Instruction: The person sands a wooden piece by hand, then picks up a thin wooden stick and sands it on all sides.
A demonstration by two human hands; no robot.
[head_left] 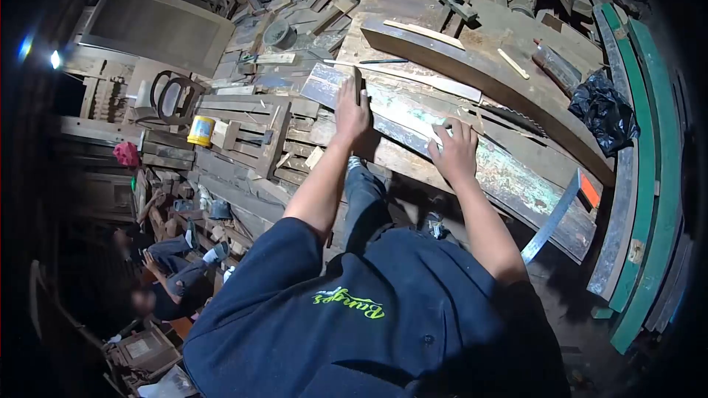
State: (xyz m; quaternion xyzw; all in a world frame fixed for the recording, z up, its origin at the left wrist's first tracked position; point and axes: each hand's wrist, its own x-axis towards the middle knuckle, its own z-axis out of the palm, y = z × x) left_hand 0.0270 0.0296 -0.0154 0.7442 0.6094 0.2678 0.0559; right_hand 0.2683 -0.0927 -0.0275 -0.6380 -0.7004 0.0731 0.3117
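Note:
My left hand (pixel 351 113) is closed around the handle of a small dark tool (pixel 358 85) held upright over a long old plank (pixel 509 173) with worn white and green paint. My right hand (pixel 454 149) lies flat on that plank, fingers spread, pressing it down a little to the right of the tool. The plank runs from upper left to lower right across stacked timber. My dark blue shirt and both forearms fill the lower middle of the view.
A curved brown beam (pixel 479 66) lies behind the plank with a saw blade (pixel 509 116) between them. A black bag (pixel 606 110) sits right, green curved boards (pixel 649 177) far right. A yellow can (pixel 200 130) and scrap wood lie left. Another person (pixel 173 273) sits lower left.

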